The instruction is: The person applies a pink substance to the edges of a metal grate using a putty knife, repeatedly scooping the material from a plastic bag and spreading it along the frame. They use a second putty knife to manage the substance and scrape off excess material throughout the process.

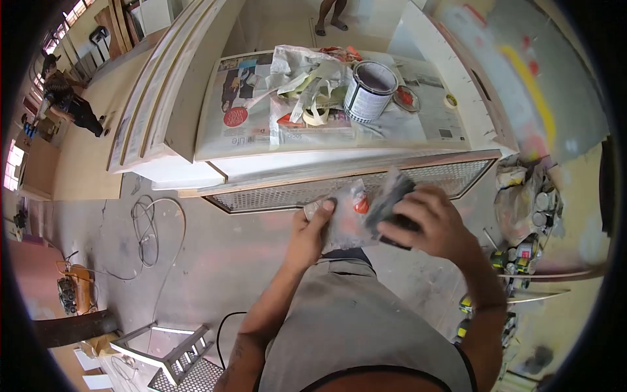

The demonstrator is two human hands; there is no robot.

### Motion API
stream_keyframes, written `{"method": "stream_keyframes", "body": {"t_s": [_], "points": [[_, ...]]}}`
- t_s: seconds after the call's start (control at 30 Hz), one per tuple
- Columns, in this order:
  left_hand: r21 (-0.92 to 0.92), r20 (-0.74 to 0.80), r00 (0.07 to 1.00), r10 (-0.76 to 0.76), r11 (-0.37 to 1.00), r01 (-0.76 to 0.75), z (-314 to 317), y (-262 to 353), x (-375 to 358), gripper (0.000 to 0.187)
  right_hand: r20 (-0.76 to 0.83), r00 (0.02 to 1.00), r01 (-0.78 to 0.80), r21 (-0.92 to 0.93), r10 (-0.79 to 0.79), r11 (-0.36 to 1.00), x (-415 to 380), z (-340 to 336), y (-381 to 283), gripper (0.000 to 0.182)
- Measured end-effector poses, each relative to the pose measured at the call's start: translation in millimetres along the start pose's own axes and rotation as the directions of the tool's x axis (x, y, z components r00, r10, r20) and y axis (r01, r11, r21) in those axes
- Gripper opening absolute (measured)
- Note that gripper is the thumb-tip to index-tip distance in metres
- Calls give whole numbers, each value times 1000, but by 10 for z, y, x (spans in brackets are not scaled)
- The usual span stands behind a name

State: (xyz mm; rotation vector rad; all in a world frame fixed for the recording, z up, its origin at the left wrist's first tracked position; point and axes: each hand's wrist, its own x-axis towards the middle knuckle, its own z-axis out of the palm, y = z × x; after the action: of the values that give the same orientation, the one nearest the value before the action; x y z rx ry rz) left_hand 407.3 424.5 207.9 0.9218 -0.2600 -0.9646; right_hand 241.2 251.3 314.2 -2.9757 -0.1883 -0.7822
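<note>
Head view: a clear plastic bag (344,225) is held in front of the person's body, just past the waist and near the lower edge of the cabinet (177,151). A red patch (360,204) shows at the bag's upper right; whether it is inside or printed on it, I cannot tell. The left hand (312,228) is partly closed, pinching the bag's left side with the thumb on top. The right hand (426,223) is half closed, fingers curled over a dark, crumpled bundle (390,210) right beside the bag. The bundle is blurred, so what it is cannot be made out.

Beyond the hands runs a perforated panel (287,197) with a dark edge, along the front of the cabinet. Newspaper (258,124) covers part of the cabinet's surface. On it stands an open can (369,98), upright, with a round lid (406,99) just to its right and crumpled paper (297,68) to its left. A roll of tape (316,116) lies by the paper, near the can's base; a smaller yellow roll (450,100) lies farther right.

Below, a hose (157,242) loops over the grey floor (215,261) at left, near an orange machine (81,287). A metal frame (166,356) is at lower left. Bottles and cans (522,258) are grouped at right. Another person (68,98) stands far off at upper left, and a third person's feet (331,28) show beyond the cabinet.
</note>
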Motion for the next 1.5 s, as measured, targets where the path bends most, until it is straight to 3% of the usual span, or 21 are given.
{"method": "stream_keyframes", "body": {"t_s": [0.1,0.23,0.33,0.47,0.57,0.67,0.73,0.77,0.8,0.87,0.97,1.03,1.07,1.13,1.17,1.27,1.33,1.37,1.43,1.47,1.5], "points": [[148,17,1000,12,989,-14,-28,71,7,34,483,861,291,-216,-157,932,207,-192,-67,28],[201,48,998,51,978,-60,-18,11,-30,37,281,930,294,-188,-236,937,374,-217,-151,22],[421,72,991,114,897,-134,-58,34,-86,41,504,833,350,-160,-229,923,345,-131,-84,20],[326,48,989,138,934,-146,-59,21,-135,40,325,898,363,-161,-298,918,422,-34,-134,22],[495,87,964,250,829,-259,-82,129,-92,40,454,855,344,-139,-249,929,455,-70,-142,25],[432,33,996,78,898,-84,-89,277,-208,39,269,926,306,-124,-265,944,430,85,-156,29],[637,116,948,298,710,-301,-46,411,-188,39,291,928,281,-131,-234,951,374,86,-186,30],[638,120,943,309,704,-312,-66,418,-168,39,317,924,271,-143,-215,952,373,77,-164,30],[502,62,969,237,832,-236,-110,396,-169,39,346,918,260,-152,-195,954,371,83,-163,31],[341,11,989,148,929,-142,-130,385,-196,39,237,951,229,-114,-197,967,304,179,-232,35],[464,9,992,130,878,-119,-144,412,-206,37,206,978,42,-18,-37,999,217,294,-323,41],[-55,-62,998,15,998,-18,-205,282,-133,39,91,996,-10,54,5,998,159,300,-424,39],[-57,-69,997,22,998,-26,-158,262,-140,39,-9,997,-75,142,77,987,107,309,-503,37],[-479,34,975,-219,853,208,5,197,-147,42,-197,976,-2,401,89,916,82,487,-635,28],[-552,109,974,-199,803,226,18,72,-121,48,-235,956,-48,458,174,887,50,642,-656,30],[-491,141,983,-121,853,175,28,0,-109,48,-179,924,-188,556,338,809,-93,1012,-383,41],[-484,180,979,-99,857,176,-12,-22,-138,48,109,945,-320,99,309,942,-125,1083,-66,56],[-383,136,990,-44,919,93,-5,-20,-153,47,104,942,-327,93,318,940,-267,1167,16,56],[-265,111,993,29,964,1,-39,-16,-125,47,8,850,-480,422,526,769,-455,1329,149,53],[-213,-48,993,112,970,-119,-75,-58,-48,46,-3,859,-464,416,512,782,-434,1305,125,53],[-146,-212,958,192,963,-226,-99,-89,-7,46,-63,589,-382,857,806,346,-449,1272,-15,47]]}}
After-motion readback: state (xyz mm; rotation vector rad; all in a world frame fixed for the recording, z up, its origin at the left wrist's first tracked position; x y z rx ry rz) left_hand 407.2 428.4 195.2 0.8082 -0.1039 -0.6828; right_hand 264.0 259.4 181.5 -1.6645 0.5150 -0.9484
